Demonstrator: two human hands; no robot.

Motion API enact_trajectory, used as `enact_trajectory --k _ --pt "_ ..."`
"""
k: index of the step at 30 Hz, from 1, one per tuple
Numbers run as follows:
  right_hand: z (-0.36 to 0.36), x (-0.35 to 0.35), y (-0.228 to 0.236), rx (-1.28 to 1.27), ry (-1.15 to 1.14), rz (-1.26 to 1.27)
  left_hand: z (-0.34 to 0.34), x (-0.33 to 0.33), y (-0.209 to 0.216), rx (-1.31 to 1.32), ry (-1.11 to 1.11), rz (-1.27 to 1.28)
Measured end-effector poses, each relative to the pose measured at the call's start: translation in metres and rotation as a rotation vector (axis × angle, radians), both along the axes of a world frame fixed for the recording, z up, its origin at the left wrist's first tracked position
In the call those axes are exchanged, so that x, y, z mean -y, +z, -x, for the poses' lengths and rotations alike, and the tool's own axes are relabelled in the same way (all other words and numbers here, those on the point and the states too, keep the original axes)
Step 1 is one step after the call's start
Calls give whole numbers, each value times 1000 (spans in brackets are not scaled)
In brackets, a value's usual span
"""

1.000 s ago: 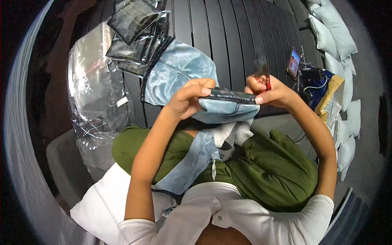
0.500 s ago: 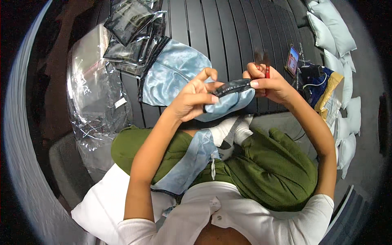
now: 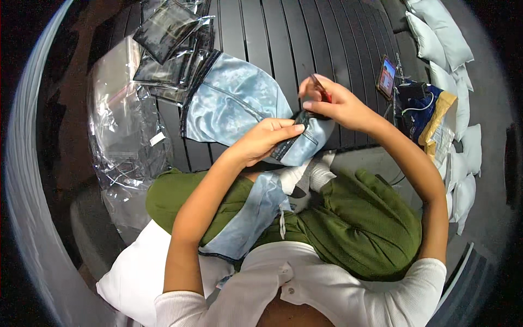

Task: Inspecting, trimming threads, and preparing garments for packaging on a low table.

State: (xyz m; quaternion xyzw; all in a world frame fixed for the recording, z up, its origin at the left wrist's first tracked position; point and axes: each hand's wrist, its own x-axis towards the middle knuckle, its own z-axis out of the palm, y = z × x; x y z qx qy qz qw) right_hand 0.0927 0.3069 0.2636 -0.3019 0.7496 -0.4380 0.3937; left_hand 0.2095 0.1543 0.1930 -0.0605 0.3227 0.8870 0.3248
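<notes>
Garment (image 3: 239, 103) lies between left hand (image 3: 267, 140) and right hand (image 3: 332, 103).

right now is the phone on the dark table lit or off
Lit. The phone, lying on the slatted table beyond the right hand, shows a bright coloured screen. What is on the screen is too small to tell.

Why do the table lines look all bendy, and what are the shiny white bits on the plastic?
Head view: the fisheye lens bends the dark slatted table toward the black rim; lamp glare makes white streaks on the clear plastic bags; the hands and blue cloth look sharp.
</notes>
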Motion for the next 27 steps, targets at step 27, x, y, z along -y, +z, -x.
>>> enact_trajectory --k 27 --pt "-65 -38 -15 -517 -44 38 -1 -1 -9 190 103 27"
